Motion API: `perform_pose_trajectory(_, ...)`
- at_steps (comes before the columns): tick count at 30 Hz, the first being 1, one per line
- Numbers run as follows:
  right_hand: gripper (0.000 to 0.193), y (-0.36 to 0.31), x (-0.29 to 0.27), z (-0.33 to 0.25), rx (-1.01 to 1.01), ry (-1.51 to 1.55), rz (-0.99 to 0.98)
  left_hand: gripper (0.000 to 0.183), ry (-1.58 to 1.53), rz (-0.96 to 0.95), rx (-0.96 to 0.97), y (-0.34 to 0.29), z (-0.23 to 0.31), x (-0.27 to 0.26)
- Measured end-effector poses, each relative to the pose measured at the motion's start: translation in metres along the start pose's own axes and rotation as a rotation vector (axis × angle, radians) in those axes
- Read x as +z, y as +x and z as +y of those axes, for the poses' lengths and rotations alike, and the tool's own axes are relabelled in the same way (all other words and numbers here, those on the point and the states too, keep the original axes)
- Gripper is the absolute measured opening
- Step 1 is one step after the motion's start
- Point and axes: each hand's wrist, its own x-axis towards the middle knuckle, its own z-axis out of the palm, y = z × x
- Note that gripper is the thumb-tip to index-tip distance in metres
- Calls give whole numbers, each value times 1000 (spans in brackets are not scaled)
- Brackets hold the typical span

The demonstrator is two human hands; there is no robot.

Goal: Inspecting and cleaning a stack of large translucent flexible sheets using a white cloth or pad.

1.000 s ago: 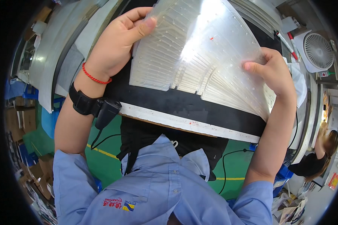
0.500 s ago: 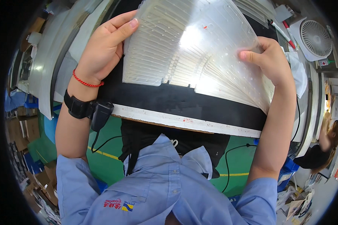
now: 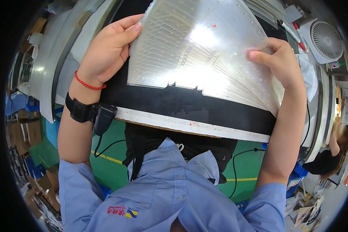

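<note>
A fanned stack of clear plastic sheets [image 3: 216,58] is held over the black work surface [image 3: 154,101], with rounded corners and notches along the near edge. Small raised dots run over the sheets, and a tiny red mark shows on the top one. My left hand [image 3: 118,40] is closed at the stack's left edge, thumb and fingers pinching there. At the right edge, my right hand [image 3: 276,60] grips the stack with its thumb flat on top and its fingers hidden beneath. Glare washes out the middle of the sheets.
A white fan [image 3: 325,40] stands at the far right, near a red marker [image 3: 299,35] and a white marker [image 3: 290,32]. More clear sheets [image 3: 262,11] lie behind. Stacked pale boards [image 3: 46,65] fill the left side. Another person [image 3: 332,154] is at the right.
The fanned sheets have shifted slightly to the right at their upper left, and the glare on them has spread. My right hand has moved a little right; my left hand keeps nearly the same place.
</note>
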Motion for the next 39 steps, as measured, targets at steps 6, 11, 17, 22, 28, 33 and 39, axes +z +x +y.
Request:
perform_pose_trajectory(6,28,1,3,1,16,48,-1,42,3,4,-43,2,-3,-2)
perform_pose_trajectory(11,28,3,1,2,9,81,9,42,35,36,-56,1,-3,0)
perform_pose_trajectory(17,26,2,5,-5,20,96,-10,43,-13,-34,-53,0,-1,0)
perform_pose_trajectory(22,26,2,6,-6,19,122,-27,42,-26,-5,-22,1,-6,-5)
perform_pose_trajectory(28,29,3,6,-4,45,109,-35,38,-115,-32,8,1,-4,-7)
perform_pose_trajectory(33,31,3,6,-2,54,122,-45,38,-77,-5,20,0,-3,-2)
perform_pose_trajectory(39,31,3,6,1,35,78,-16,37,-38,23,37,1,-1,-2)
